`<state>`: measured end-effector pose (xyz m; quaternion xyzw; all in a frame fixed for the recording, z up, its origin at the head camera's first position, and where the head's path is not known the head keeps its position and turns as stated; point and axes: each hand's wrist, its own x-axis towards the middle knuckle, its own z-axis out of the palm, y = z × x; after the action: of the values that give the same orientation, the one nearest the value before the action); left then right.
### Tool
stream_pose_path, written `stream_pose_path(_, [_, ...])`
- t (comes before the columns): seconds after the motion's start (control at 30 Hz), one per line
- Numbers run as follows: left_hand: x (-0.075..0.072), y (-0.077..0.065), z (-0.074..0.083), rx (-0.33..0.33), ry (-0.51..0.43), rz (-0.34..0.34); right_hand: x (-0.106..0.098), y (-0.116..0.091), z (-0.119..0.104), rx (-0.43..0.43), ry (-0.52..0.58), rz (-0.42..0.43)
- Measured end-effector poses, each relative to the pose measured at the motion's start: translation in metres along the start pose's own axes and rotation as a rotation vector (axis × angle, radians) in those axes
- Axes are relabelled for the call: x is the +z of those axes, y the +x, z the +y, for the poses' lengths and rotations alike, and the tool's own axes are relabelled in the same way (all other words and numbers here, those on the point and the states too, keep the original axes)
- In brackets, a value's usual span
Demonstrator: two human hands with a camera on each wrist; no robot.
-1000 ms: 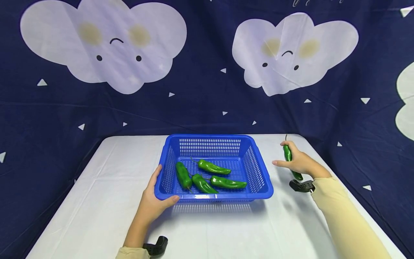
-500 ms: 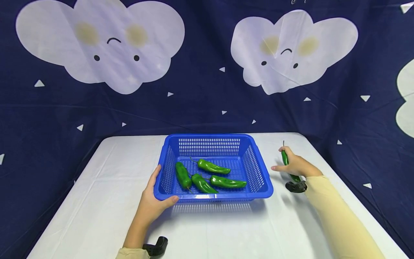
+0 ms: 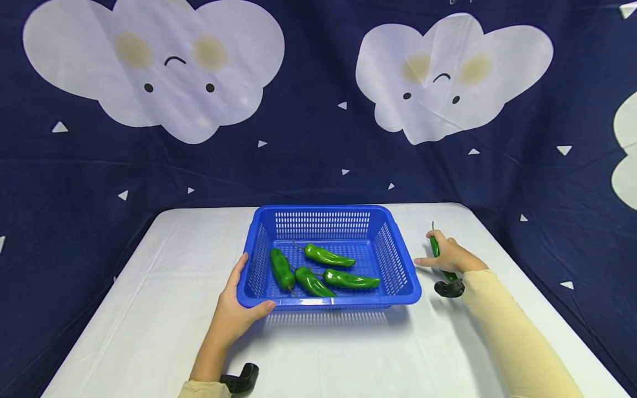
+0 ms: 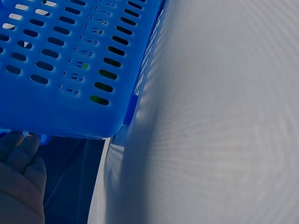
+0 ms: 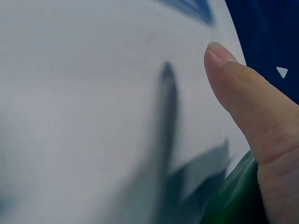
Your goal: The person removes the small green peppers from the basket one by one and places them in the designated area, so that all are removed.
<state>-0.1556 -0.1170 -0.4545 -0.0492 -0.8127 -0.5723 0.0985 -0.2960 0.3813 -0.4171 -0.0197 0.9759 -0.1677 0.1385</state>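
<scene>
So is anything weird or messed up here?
Yes: the two clouds on the dark blue cloth look upside down, their mouths above their eyes. Nothing looks spilled; four green peppers lie in the blue basket.

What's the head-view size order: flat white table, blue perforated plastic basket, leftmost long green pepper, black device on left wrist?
1. white table
2. blue basket
3. leftmost green pepper, black device: too close to rank

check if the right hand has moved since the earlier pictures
Yes: in the head view, the right hand has shifted left, away from the right edge of the white table and toward the blue basket, carrying a long green pepper along.
</scene>
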Motion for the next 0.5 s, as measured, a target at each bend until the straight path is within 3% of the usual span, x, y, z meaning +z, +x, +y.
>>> stream_pose_path(0.5, [-0.001,0.0,-0.001,0.008,-0.001,-0.003,0.016,0.009,0.007,0.048,-0.037,-0.032])
